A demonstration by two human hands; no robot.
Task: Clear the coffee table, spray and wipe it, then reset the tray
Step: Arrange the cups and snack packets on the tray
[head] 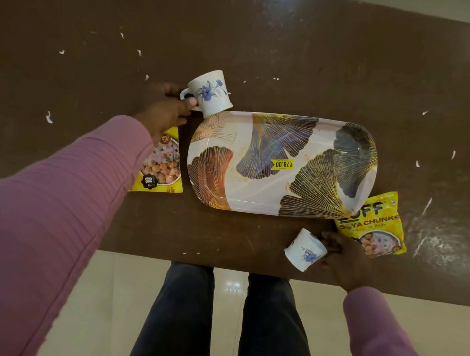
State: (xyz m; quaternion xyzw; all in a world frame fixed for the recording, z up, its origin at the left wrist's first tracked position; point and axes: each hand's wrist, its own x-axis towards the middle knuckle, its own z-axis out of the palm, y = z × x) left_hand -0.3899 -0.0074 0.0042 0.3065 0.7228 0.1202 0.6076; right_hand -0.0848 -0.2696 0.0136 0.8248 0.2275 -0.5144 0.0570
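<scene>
A white oval tray (282, 165) with gold and blue leaf print and a yellow price sticker lies on the brown coffee table (272, 44). My left hand (165, 108) grips the handle of a white cup with a blue flower (209, 93), held tilted at the tray's far left corner. My right hand (344, 260) holds a second flowered cup (306, 250), tilted on its side near the table's front edge. One yellow snack packet (164, 167) lies left of the tray, partly under my left arm. Another yellow packet (375, 223) lies at the tray's right end.
Small white scraps and scuffs are scattered over the table top, with a smeared patch (440, 239) at the right. My legs (226, 323) stand against the front edge on a pale tiled floor (316, 304).
</scene>
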